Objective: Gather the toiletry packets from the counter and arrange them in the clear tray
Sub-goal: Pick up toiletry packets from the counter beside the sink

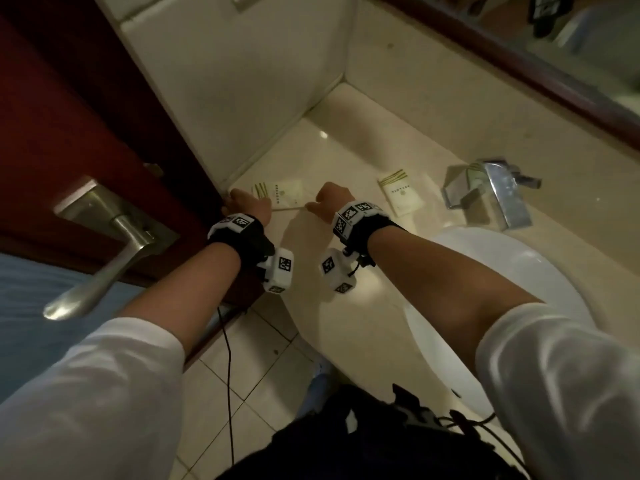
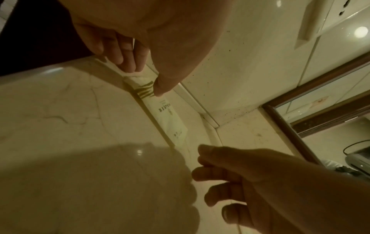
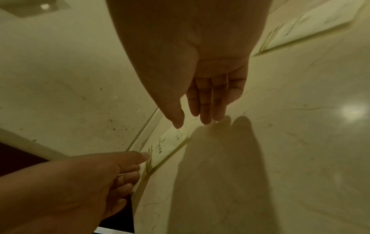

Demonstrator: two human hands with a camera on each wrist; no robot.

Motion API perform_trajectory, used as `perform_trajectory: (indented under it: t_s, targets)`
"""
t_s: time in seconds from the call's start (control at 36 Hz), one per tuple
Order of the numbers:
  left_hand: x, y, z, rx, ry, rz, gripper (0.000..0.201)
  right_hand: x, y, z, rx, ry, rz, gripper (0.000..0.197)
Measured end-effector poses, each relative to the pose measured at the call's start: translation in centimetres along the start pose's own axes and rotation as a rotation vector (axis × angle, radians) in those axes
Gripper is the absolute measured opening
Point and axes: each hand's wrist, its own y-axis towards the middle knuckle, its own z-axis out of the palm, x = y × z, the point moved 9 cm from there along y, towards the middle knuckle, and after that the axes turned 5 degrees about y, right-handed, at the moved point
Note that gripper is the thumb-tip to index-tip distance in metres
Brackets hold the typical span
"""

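A clear tray (image 1: 290,208) lies on the beige counter against the back wall, by the door frame. One white toiletry packet (image 1: 284,193) with green stripes lies flat inside it. My left hand (image 1: 242,202) grips the tray's left end, its thumb (image 2: 159,88) pressing the packet's striped end (image 2: 146,91). My right hand (image 1: 320,200) pinches the tray's right end, thumb (image 3: 177,123) inside and fingers (image 3: 208,120) outside. A second packet (image 1: 401,196) lies loose on the counter to the right, also seen in the right wrist view as a flat packet (image 3: 308,26).
A chrome faucet (image 1: 491,194) stands right of the loose packet, with the white sink basin (image 1: 512,289) in front of it. A red door with a metal lever handle (image 1: 104,258) is close on the left. A framed mirror (image 1: 571,64) runs along the back right.
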Motion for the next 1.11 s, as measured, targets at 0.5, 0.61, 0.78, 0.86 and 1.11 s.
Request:
perform_trajectory:
  t_s: [0.5, 0.61, 0.78, 0.86, 1.11]
  targets:
    - [-0.9, 1.2, -0.6, -0.059, 0.105, 0.102, 0.073, 2.0, 3.3, 2.7, 0.038, -0.031, 0.055, 0.025]
    - [-0.6, 1.0, -0.5, -0.075, 0.057, 0.134, 0.057, 2.4, 3.5, 2.6, 0.034, 0.019, 0.037, 0.027]
    - [-0.4, 0.2, -0.6, -0.038, 0.019, 0.175, 0.033, 2.4, 2.0, 1.1, -0.030, 0.158, -0.047, 0.017]
    - [-0.7, -0.4, -0.5, 0.003, -0.009, 0.200, 0.028, 1.3, 0.8, 0.4, -0.075, 0.272, -0.045, 0.020]
    - [-3.7, -6.3, 1.8, 0.266, -0.443, 0.317, 0.022, -5.7, -5.5, -2.8, -0.114, 0.821, 0.098, 0.025]
